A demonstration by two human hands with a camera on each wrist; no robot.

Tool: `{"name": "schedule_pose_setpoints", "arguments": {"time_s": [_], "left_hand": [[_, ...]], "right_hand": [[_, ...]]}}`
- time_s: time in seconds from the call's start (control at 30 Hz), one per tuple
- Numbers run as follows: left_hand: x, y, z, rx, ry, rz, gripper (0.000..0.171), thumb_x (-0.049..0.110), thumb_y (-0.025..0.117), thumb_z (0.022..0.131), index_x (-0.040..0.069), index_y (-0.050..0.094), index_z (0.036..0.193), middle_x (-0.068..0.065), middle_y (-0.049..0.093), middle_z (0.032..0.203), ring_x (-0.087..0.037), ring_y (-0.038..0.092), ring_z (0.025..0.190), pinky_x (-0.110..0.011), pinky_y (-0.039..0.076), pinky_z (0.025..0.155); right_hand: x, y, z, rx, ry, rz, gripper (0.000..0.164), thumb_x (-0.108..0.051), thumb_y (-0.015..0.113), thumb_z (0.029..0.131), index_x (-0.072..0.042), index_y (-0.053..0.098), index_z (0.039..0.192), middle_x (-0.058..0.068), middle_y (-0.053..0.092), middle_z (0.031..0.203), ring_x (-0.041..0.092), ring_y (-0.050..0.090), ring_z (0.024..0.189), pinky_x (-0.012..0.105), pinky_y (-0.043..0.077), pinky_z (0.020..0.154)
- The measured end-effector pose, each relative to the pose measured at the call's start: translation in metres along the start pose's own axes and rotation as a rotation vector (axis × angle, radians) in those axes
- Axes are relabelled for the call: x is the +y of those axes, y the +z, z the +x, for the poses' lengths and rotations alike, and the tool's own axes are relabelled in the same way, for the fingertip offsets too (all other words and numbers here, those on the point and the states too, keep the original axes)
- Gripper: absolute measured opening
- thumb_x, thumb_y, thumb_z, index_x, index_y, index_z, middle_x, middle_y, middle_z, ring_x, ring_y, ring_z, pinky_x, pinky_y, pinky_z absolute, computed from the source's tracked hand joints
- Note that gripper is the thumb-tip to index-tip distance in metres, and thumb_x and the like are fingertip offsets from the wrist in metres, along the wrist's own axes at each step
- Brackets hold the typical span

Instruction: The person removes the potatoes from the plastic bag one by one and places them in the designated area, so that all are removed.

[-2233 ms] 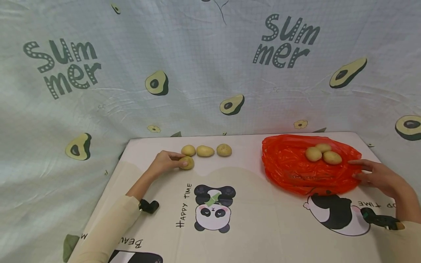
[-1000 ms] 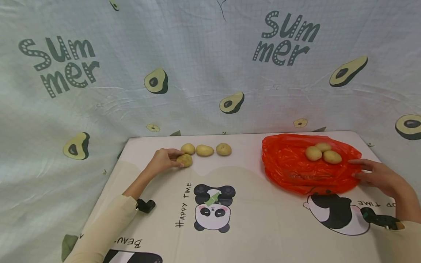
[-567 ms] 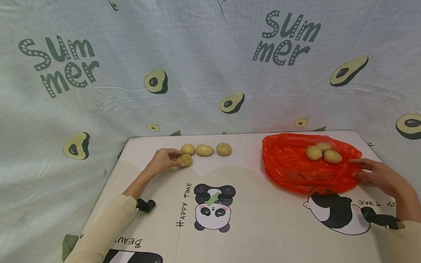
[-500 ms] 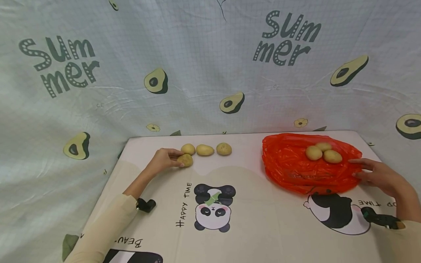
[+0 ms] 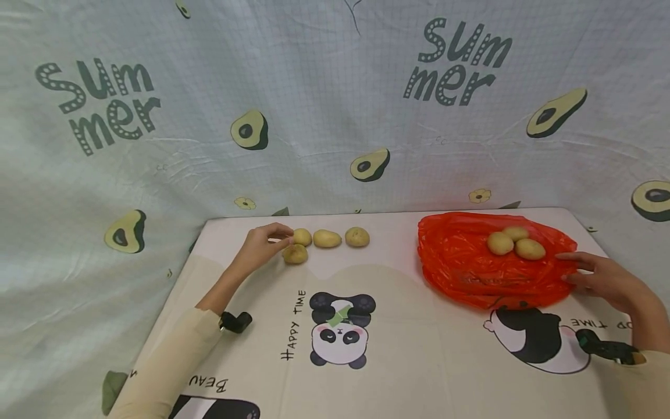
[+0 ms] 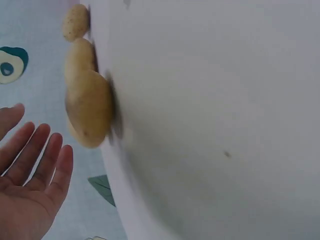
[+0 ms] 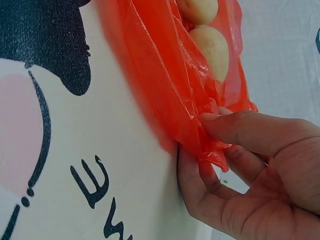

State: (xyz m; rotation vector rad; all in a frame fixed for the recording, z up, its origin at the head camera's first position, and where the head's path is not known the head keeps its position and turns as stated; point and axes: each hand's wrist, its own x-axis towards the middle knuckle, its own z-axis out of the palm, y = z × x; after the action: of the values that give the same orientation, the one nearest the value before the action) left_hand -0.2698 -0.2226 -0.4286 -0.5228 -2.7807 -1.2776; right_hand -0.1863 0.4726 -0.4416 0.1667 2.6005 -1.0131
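Note:
My left hand (image 5: 262,245) is lifted just behind and left of a potato (image 5: 295,254), fingers loosely extended and holding nothing. The left wrist view shows its palm and spread fingers (image 6: 42,155) apart from the nearest potato (image 6: 90,110). Behind that potato, three more lie in a row: a round one (image 5: 302,237), a longer one (image 5: 327,238) and another round one (image 5: 357,237). My right hand (image 5: 607,282) pinches the edge of a red plastic bag (image 5: 455,267) between thumb and fingers. Three potatoes (image 5: 530,249) rest on the bag near that hand.
The table (image 5: 398,326) wears a pale cover with printed pandas and lettering. At its far edge a light cloth (image 5: 314,105) with avocado prints hangs as a backdrop. A black wrist camera (image 5: 235,322) sits at the left sleeve, another (image 5: 602,348) at the right.
My left hand has let go of the front potato and moved up and slightly away from it. That potato stays in front of the row. The right hand keeps its hold on the bag.

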Motion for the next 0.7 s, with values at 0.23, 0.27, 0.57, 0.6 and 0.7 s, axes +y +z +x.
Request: {"name": "schedule_pose_setpoints", "arguments": {"time_s": [0.23, 0.27, 0.57, 0.6, 0.7], "left_hand": [[0.026, 0.012, 0.004, 0.011, 0.025, -0.057, 0.025, 0.017, 0.070, 0.098, 0.003, 0.071, 0.118, -0.011, 0.073, 0.115, -0.028, 0.069, 0.108, -0.042, 0.057, 0.091], [0.029, 0.015, 0.004, 0.000, 0.021, -0.059, 0.025, 0.018, 0.069, 0.098, 0.004, 0.071, 0.119, -0.010, 0.073, 0.116, -0.027, 0.068, 0.109, -0.041, 0.057, 0.092], [0.056, 0.038, 0.010, -0.060, 0.055, -0.066, 0.027, 0.020, 0.069, 0.099, 0.003, 0.072, 0.120, -0.008, 0.070, 0.122, -0.026, 0.065, 0.115, -0.043, 0.055, 0.097], [0.060, 0.040, 0.010, -0.065, 0.067, -0.072, 0.026, 0.020, 0.069, 0.098, 0.004, 0.072, 0.120, -0.007, 0.070, 0.122, -0.025, 0.065, 0.115, -0.043, 0.055, 0.097], [0.069, 0.047, 0.013, -0.079, 0.103, -0.101, 0.025, 0.017, 0.069, 0.098, 0.005, 0.072, 0.120, -0.006, 0.070, 0.122, -0.024, 0.065, 0.115, -0.042, 0.055, 0.097]], "right_hand": [[0.000, 0.000, 0.000, -0.002, 0.015, 0.006, 0.063, -0.005, 0.052, 0.102, 0.014, 0.018, 0.151, 0.052, 0.012, 0.143, 0.066, 0.029, 0.122, 0.058, 0.054, 0.093], [0.000, 0.001, 0.000, -0.004, 0.014, 0.007, 0.063, -0.005, 0.052, 0.102, 0.014, 0.017, 0.151, 0.052, 0.012, 0.143, 0.066, 0.028, 0.122, 0.058, 0.054, 0.093], [0.004, 0.002, 0.002, -0.005, 0.011, 0.022, 0.066, -0.008, 0.055, 0.101, 0.014, 0.018, 0.151, 0.052, 0.010, 0.144, 0.067, 0.026, 0.123, 0.060, 0.053, 0.093], [0.004, 0.003, 0.003, -0.005, 0.010, 0.024, 0.066, -0.009, 0.055, 0.101, 0.014, 0.018, 0.151, 0.052, 0.010, 0.144, 0.067, 0.026, 0.123, 0.060, 0.053, 0.093], [0.005, 0.003, 0.003, -0.002, 0.013, 0.023, 0.066, -0.009, 0.056, 0.101, 0.014, 0.019, 0.151, 0.052, 0.011, 0.144, 0.067, 0.028, 0.124, 0.058, 0.054, 0.093]]}}
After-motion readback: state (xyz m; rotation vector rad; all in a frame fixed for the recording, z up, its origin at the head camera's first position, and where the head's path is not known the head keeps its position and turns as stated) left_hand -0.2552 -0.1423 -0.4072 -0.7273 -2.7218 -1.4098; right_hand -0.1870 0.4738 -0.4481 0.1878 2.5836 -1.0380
